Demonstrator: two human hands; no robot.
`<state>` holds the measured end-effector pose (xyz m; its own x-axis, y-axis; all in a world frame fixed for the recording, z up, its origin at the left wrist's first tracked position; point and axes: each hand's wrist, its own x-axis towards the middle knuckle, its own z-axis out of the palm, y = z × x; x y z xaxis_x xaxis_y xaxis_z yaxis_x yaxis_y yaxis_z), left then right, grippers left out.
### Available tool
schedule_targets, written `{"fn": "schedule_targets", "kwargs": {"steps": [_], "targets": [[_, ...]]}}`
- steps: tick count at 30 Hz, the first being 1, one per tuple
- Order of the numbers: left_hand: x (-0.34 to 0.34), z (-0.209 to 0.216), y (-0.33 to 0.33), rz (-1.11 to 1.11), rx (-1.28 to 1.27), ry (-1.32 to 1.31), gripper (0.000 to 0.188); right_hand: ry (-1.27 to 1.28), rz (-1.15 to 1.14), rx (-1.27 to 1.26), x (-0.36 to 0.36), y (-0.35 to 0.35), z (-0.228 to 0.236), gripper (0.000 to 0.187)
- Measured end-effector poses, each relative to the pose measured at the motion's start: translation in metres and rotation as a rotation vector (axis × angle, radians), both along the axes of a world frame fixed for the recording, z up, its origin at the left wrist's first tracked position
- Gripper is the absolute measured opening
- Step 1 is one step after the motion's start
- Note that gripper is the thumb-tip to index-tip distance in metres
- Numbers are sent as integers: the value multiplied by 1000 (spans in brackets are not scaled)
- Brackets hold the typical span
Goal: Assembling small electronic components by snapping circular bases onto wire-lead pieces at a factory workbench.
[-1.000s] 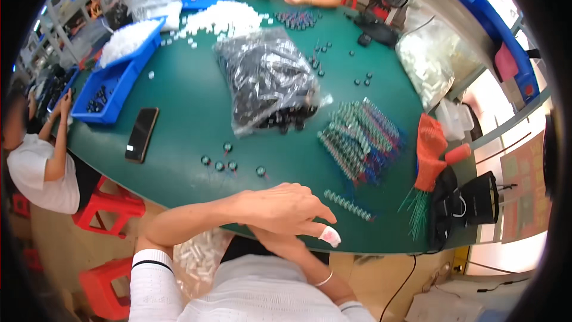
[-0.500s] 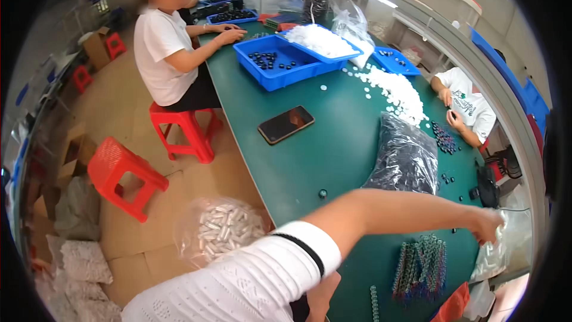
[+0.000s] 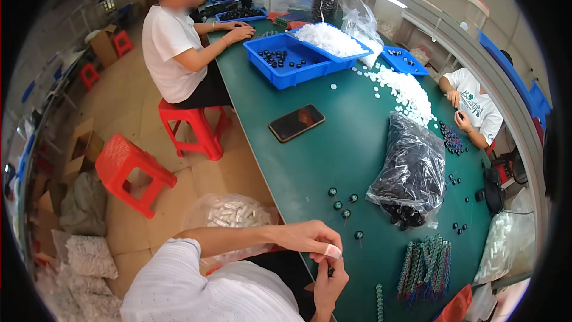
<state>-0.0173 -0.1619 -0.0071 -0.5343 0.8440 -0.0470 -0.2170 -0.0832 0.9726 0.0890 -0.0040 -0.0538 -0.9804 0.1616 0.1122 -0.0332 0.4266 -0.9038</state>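
Observation:
My hands are together over the table's near left edge. My left hand (image 3: 308,238), its arm coming from the left, is closed with a small white cylinder with a reddish mark (image 3: 333,251) at its fingertips. Just below, my right hand (image 3: 329,289) is closed around a small dark round part with a bit of green (image 3: 330,271), mostly hidden by the fingers. Several loose black round parts with green tops (image 3: 338,205) and thin wires lie on the green table (image 3: 286,173) just beyond. A bag of white cylinders (image 3: 238,213) sits below the table edge.
A clear bag of black parts (image 3: 411,167) lies mid-table, near bundled green strips with coloured wires (image 3: 424,268). Farther off are a phone (image 3: 297,123), blue trays (image 3: 286,77) and white discs (image 3: 405,95). Two people (image 3: 185,53) work nearby. A red stool (image 3: 134,170) stands left.
My left arm has drawn back from the clear bag at the table's right side to meet my right hand. The loose round parts it covered now show. The view has shifted slightly.

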Motion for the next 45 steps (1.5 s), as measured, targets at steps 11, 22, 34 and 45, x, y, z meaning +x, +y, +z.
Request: {"fn": "schedule_targets", "kwargs": {"steps": [11,22,34,45], "targets": [[-73,50,-101,960,164,494,62,-23,-138,-239,7,3,4,4],[-47,0,-19,587,148,181,24,-71,-173,-298,5,-3,10,11],[25,-20,4,489,39,52,12,26,-165,-182,30,10,16,3],[0,-5,67,354,-222,894,18,40,-486,-231,70,62,4,8]]}}
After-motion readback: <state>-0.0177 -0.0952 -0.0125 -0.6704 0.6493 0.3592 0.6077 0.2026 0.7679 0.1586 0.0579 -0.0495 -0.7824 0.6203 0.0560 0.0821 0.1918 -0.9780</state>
